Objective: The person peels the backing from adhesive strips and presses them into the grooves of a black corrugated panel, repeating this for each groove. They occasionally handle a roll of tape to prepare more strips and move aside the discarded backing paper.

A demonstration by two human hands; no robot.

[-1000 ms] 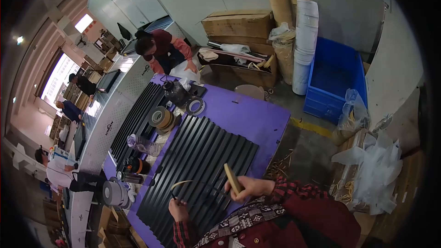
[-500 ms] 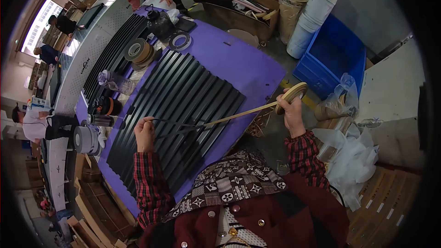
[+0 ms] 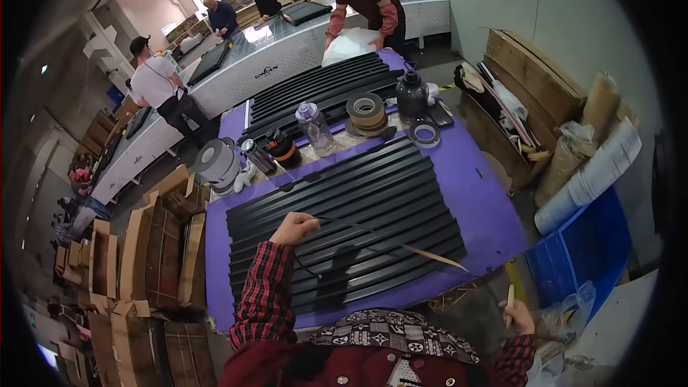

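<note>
My left hand (image 3: 295, 229) is closed in a pinch on one end of a narrow tape strip (image 3: 358, 225). That strip runs to the right above black ribbed panels (image 3: 337, 208), dark for most of its length and tan near its far end. Low at the right, past the table's corner, my right hand (image 3: 519, 319) grips a tape roll (image 3: 510, 305), seen edge-on. The panels lie side by side on a purple tabletop (image 3: 484, 201). A dark shadow falls across them below my left hand.
Along the table's far side stand grey tape rolls (image 3: 218, 165), a clear bottle (image 3: 315, 129), stacked tape rolls (image 3: 367, 111) and a dark jug (image 3: 412, 97). Opened cartons (image 3: 154, 244) stand left, a blue bin (image 3: 591, 251) right. Across the table, a person (image 3: 365, 11) handles white material.
My view has turned, bringing the table more squarely ahead. The strip, stretched straight between my hands before, now bows. My right hand with the roll is lower and nearer my body.
</note>
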